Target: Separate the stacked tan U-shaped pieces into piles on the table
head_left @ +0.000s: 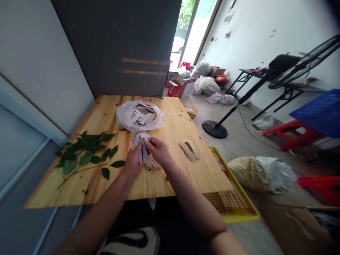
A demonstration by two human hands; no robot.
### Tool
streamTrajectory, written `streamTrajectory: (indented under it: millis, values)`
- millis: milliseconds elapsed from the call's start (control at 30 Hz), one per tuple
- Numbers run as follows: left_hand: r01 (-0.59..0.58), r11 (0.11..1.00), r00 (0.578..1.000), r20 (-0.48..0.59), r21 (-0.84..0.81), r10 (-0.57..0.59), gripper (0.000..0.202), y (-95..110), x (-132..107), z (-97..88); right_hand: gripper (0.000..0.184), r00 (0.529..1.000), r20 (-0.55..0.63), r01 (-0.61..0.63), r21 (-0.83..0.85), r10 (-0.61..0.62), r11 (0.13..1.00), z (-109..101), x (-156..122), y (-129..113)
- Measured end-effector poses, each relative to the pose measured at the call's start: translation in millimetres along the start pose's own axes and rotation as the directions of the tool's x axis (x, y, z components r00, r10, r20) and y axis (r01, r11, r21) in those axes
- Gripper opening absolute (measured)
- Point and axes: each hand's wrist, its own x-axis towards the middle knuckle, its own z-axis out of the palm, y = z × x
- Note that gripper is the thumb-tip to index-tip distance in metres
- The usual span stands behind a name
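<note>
Both my hands meet over the wooden table, around a bunch of pale U-shaped flat pieces [143,153]. My left hand [132,161] grips the bunch from the left, its thumb on top. On the right side, the fingers of my right hand [158,150] pinch the upper edge of the same pieces. Below them, more beige pieces [151,164] lie fanned on the wood, partly hidden by my hands. Just beyond is a white plastic bag [123,118], opened wide and full of similar strips. A small stack of beige U-shaped pieces [189,150] rests to the right.
A leafy branch [87,156] lies on the left of the wooden table [170,180]. A dark panel [119,39] stands behind it. Beside the right edge, a yellow plastic crate [249,209] sits on the floor, with a standing fan [219,127] and sacks [262,173] farther right.
</note>
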Motion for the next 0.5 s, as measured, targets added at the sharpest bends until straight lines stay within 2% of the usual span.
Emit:
streamTrajectory:
  millis: [167,233,333,433,500]
  values:
    - [0.015,0.999,1.000,0.014,0.028,-0.015,0.039,-2,1,-2.9,0.038,1.000,0.021,-0.004,0.006,0.004,1.000,0,1,3]
    - [0.014,1.000,1.000,0.004,0.028,-0.014,0.038,-1,1,-1.9,0.036,1.000,0.018,0.012,-0.044,-0.012,0.999,-2,0,2]
    - [0.020,1.000,1.000,-0.004,0.016,-0.020,0.033,0,-1,0.3,0.029,0.998,-0.010,0.062,-0.263,-0.067,0.963,-4,-2,-7]
    - [0.016,1.000,1.000,0.019,0.010,-0.016,0.029,1,-2,1.0,0.023,0.991,0.015,0.123,-0.500,-0.134,0.857,-7,-1,-22]
    - [0.000,1.000,0.999,0.035,0.015,0.000,0.026,1,-1,0.1,0.022,0.986,0.069,0.161,-0.589,-0.149,0.792,-8,3,-32]
